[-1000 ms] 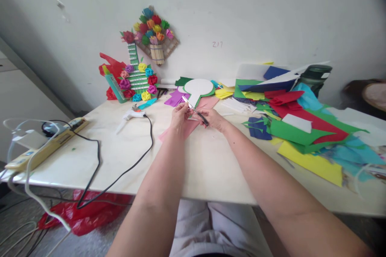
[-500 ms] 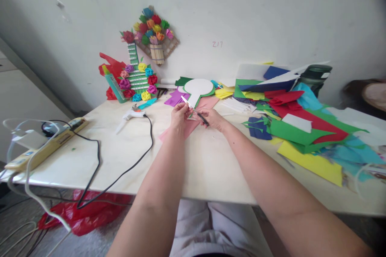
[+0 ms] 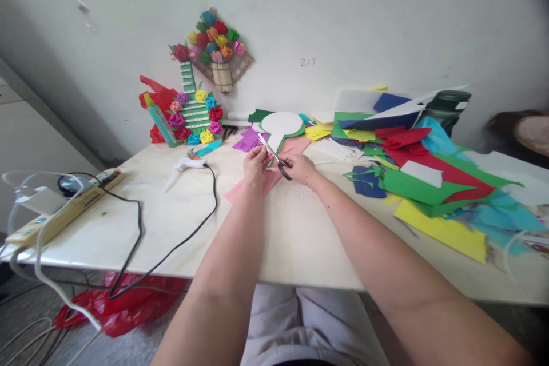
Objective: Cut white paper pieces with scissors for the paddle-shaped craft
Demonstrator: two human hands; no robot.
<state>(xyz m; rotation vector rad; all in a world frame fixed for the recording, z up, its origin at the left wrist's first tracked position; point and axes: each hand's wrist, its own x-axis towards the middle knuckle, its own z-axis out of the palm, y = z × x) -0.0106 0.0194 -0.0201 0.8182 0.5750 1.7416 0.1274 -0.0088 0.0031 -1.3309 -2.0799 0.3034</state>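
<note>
My right hand is closed around the dark handles of a pair of scissors, whose silver blades point up and to the left, slightly apart. My left hand is pinched beside the blades; whatever its fingers hold is too small to make out. Just beyond both hands lies a white round-topped paper shape with a narrow stem, backed by green paper. A pink paper sheet lies partly under my hands, and a purple paper piece sits behind the left one.
A white glue gun with a black cord lies left, near a power strip and a green glue bottle. A guitar-shaped flower craft leans on the wall. Coloured paper scraps and a dark bottle stand right.
The scissors have turned in my right hand, so both blades and the handle loops show more clearly. A thin white strip seen between the hands no longer shows. My left hand has hardly moved.
</note>
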